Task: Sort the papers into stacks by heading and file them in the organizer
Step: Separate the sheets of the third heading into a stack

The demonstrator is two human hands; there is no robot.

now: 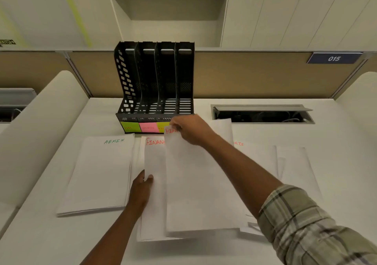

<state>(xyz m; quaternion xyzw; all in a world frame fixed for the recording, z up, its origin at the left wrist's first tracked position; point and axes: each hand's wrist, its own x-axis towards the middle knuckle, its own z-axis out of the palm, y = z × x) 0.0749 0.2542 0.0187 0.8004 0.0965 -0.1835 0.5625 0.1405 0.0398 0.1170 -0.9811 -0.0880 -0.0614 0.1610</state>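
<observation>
At a white desk (51, 234), we sort papers before a black organizer (157, 85) standing against the partition. Farthest left of our hands lies the ADMIN stack (100, 175), its green heading at the top, flat and apart from both grips. Just right of it, our left hand (140, 191) pinches the left edge of the FINANCE stack (153, 162), thumb on top and fingers (138, 178) tucked beneath, so the sheets lift slightly at that side. The stack's red heading reads only in part, the rest covered by the sheet above it. Up and to the right, our right hand (191, 129) grips the top edge of a loose sheet (195, 183) between thumb and fingers, held just in front of the organizer's base; red letters show at its top left corner, likely another finance heading, though the hand hides most of them. This sheet overlaps the FINANCE stack and reaches down toward us. Behind the right hand, the organizer's four slots stand open, with green, pink and yellow notes (142, 127) stuck along its front lip, their writing too faint to read. Right of the right forearm, in its rolled plaid sleeve (310, 228), more papers (261, 158) lie spread, one showing the red letters "RTS". Beyond them, a cable hatch (263, 114) sits open in the desk.
</observation>
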